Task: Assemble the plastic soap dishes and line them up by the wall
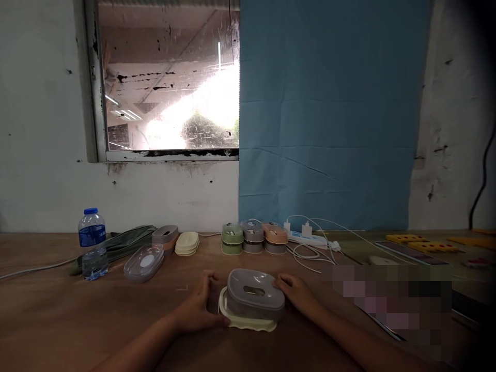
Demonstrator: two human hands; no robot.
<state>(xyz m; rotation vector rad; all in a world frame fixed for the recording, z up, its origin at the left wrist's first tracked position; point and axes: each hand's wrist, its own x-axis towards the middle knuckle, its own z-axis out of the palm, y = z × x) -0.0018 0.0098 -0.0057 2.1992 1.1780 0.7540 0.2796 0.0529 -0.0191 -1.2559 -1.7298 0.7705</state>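
Note:
A grey oval plastic box (256, 298) with an oblong slot in its top is in front of me, tilted over a cream wavy-edged tray (253, 324). My right hand (297, 292) grips the box's right edge with its fingertips. To the left, my left hand (197, 305) curves in an open C, its thumb touching or very near the tray's front-left edge, its other fingers apart from the box. Whether the box rests fully on the tray is hard to tell.
Behind stand green (232, 238), grey (252, 237) and orange (275, 237) boxes. Left of them are stacked cream pieces (187, 244), a grey-orange box (165, 238), clear containers (143, 262) and a water bottle (92, 245). A power strip (310, 239) trails cables. A blurred patch hides the right side.

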